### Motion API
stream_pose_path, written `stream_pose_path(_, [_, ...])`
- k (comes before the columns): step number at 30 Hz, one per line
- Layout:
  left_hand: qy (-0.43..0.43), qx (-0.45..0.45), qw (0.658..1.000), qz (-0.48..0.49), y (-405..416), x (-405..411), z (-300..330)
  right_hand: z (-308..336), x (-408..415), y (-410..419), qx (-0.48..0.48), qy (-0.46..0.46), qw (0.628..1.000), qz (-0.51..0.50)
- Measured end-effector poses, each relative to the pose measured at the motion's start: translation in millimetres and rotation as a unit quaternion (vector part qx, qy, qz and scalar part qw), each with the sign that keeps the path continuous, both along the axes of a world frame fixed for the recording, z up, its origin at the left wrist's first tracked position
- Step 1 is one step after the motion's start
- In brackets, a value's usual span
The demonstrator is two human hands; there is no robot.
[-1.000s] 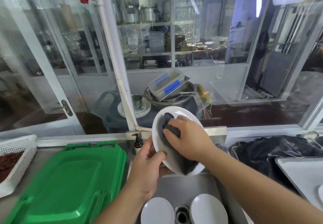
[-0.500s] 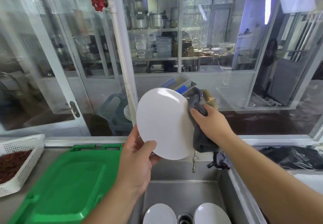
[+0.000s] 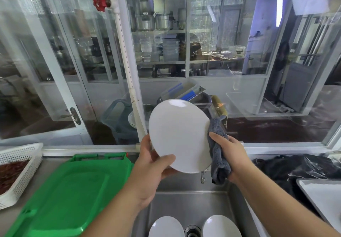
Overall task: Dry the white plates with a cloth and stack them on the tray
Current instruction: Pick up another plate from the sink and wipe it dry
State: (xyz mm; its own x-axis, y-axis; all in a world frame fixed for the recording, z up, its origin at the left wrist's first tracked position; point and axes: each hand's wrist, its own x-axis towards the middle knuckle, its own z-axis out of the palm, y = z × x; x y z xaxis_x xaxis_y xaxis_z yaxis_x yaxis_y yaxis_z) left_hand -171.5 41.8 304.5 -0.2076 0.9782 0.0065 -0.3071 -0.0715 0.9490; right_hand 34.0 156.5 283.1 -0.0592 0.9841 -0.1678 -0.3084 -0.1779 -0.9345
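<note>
White round plate point(image 3: 180, 135) sits mid-frame, held up on edge above the steel sink point(image 3: 190, 205). Left hand point(image 3: 151, 170) pinches its lower rim, thumb on the face. Right hand point(image 3: 230, 155) grips a bunched grey fuzzy cloth point(image 3: 217, 155) against the plate's right edge. Two more white plates point(image 3: 221, 226) lie at the sink's bottom (either side of the drain). Green plastic tray point(image 3: 73, 190) lower left.

white plate point(image 3: 178, 135) upright, grey cloth point(image 3: 217, 155) at rt edge
</note>
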Motion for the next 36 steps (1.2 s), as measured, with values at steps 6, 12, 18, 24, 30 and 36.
stream_pose_path(6, [0.199,-0.052,0.979,-0.006,26,-48,33,21,11,-1,0.125,-0.146,0.98,0.047])
stream_pose_path(12, [0.23,-0.017,0.972,0.04,35,-53,25,34,-4,0,0.156,-0.139,0.978,0.005])
stream_pose_path(18, [0.158,0.051,0.969,0.183,32,-15,-3,27,-18,-8,0.054,-0.036,0.997,-0.046])
stream_pose_path(24, [0.082,0.028,0.948,0.306,34,20,-21,-6,-47,-40,-0.067,0.147,0.987,-0.007])
stream_pose_path(30, [0.046,-0.023,0.982,0.183,29,16,-24,-15,-31,-27,-0.055,0.122,0.99,-0.034])
stream_pose_path(36, [0.084,-0.04,0.994,0.063,38,-32,17,11,7,-3,0.026,0.0,1.0,0.014])
